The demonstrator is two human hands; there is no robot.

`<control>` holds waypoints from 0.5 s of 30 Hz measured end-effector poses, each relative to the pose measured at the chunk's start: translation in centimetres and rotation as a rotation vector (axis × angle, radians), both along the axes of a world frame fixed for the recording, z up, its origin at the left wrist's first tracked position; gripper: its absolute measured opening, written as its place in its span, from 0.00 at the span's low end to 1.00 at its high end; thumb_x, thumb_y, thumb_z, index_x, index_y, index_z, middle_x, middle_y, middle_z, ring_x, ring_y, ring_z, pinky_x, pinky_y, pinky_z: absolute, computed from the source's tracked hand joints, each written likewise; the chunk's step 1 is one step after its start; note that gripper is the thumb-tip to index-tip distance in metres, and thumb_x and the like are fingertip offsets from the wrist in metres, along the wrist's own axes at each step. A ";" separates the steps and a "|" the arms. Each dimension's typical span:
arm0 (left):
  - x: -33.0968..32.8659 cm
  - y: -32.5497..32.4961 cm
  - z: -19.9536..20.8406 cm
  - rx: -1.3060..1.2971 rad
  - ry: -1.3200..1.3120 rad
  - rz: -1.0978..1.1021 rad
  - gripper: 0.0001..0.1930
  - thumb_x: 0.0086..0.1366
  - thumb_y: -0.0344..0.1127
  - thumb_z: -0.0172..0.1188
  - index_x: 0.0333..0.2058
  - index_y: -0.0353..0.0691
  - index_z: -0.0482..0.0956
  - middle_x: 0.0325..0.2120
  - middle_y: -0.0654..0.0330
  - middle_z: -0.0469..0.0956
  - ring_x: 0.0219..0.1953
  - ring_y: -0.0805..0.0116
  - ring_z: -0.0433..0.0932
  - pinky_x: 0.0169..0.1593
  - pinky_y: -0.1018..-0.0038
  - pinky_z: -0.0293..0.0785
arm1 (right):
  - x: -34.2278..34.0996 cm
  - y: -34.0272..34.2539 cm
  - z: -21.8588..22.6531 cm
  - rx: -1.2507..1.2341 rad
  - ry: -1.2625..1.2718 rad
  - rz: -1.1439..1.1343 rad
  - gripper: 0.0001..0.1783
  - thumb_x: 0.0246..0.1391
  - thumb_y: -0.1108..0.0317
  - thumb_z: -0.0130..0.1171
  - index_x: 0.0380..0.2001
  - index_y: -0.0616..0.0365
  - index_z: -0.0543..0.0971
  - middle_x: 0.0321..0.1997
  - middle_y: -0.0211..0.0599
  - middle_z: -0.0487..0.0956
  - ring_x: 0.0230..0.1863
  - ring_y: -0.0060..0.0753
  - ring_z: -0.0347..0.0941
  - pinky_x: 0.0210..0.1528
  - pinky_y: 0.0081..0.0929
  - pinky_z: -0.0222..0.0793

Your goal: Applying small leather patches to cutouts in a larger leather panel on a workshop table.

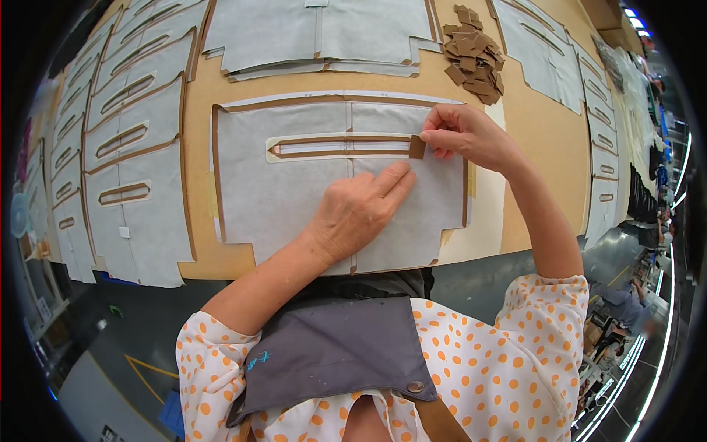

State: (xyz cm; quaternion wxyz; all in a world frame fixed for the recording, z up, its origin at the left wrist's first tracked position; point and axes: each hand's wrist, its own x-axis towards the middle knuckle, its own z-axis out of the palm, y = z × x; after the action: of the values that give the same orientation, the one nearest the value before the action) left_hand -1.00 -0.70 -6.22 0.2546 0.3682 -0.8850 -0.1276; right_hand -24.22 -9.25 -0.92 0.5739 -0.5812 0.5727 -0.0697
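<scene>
A pale grey fabric panel [287, 191] with brown edges lies flat in front of me. Across its upper middle runs a long slot [339, 145] framed in brown strips, pointed at its left end. My right hand [462, 136] pinches a small brown fabric piece [417, 147] at the slot's right end. My left hand [364, 202] rests on the panel just below that end, index and middle fingers stretched out near the brown piece, the other fingers bent under and partly hidden.
A pile of small brown pieces [473, 55] lies beyond my right hand. Overlapping slotted panels [132, 140] fill the left side, and more panels [549, 51] lie at the right. A larger stack of grey panels [317, 33] sits at the far middle. The table's front edge is near my body.
</scene>
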 end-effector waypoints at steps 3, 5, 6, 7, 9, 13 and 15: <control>0.0 0.0 0.0 0.001 -0.007 -0.002 0.17 0.55 0.28 0.59 0.46 0.42 0.83 0.51 0.66 0.79 0.26 0.73 0.78 0.30 0.75 0.77 | 0.0 -0.1 0.0 0.004 -0.005 0.002 0.10 0.64 0.64 0.62 0.34 0.59 0.77 0.29 0.26 0.78 0.30 0.16 0.73 0.35 0.17 0.72; 0.0 0.0 -0.1 0.000 -0.002 0.001 0.17 0.56 0.28 0.58 0.46 0.42 0.83 0.51 0.67 0.79 0.26 0.74 0.78 0.30 0.76 0.77 | -0.1 -0.2 -0.1 -0.001 -0.005 0.002 0.11 0.64 0.63 0.62 0.34 0.60 0.78 0.29 0.27 0.79 0.30 0.17 0.75 0.35 0.19 0.74; 0.0 0.0 -0.1 -0.005 -0.006 0.002 0.18 0.56 0.28 0.58 0.46 0.42 0.83 0.51 0.67 0.79 0.25 0.73 0.78 0.30 0.76 0.77 | -0.1 -0.2 -0.2 -0.006 -0.006 0.001 0.12 0.63 0.63 0.62 0.34 0.62 0.78 0.30 0.28 0.80 0.30 0.18 0.76 0.35 0.20 0.75; 0.0 0.1 -0.1 -0.010 -0.010 0.002 0.18 0.56 0.28 0.58 0.46 0.43 0.83 0.52 0.67 0.79 0.25 0.73 0.77 0.30 0.76 0.77 | -0.1 -0.2 -0.2 -0.005 -0.005 0.003 0.12 0.63 0.63 0.62 0.34 0.62 0.78 0.30 0.28 0.80 0.30 0.18 0.76 0.35 0.20 0.75; 0.0 0.0 0.1 -0.003 -0.017 0.000 0.18 0.56 0.28 0.58 0.47 0.43 0.82 0.52 0.67 0.79 0.25 0.73 0.77 0.30 0.76 0.77 | -0.1 -0.2 -0.2 -0.005 -0.008 0.000 0.12 0.63 0.63 0.62 0.34 0.62 0.78 0.30 0.28 0.80 0.30 0.18 0.76 0.35 0.19 0.75; 0.0 0.0 0.2 0.015 -0.029 -0.006 0.19 0.56 0.28 0.58 0.48 0.43 0.82 0.55 0.67 0.78 0.25 0.73 0.77 0.29 0.76 0.77 | 0.1 -0.2 -0.1 0.011 0.018 0.004 0.09 0.65 0.65 0.61 0.34 0.59 0.77 0.29 0.25 0.78 0.30 0.15 0.74 0.35 0.17 0.73; -0.1 0.0 0.0 0.015 -0.023 -0.007 0.19 0.56 0.28 0.57 0.48 0.43 0.81 0.56 0.67 0.78 0.25 0.73 0.76 0.29 0.76 0.77 | -0.1 -0.2 -0.3 -0.011 -0.001 0.003 0.12 0.63 0.63 0.62 0.34 0.61 0.78 0.29 0.28 0.79 0.30 0.18 0.76 0.35 0.19 0.74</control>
State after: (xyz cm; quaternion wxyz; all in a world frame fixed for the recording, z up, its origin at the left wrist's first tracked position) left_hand -1.06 -0.73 -6.21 0.2413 0.3686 -0.8882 -0.1307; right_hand -24.28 -9.48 -1.25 0.5711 -0.5853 0.5710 -0.0725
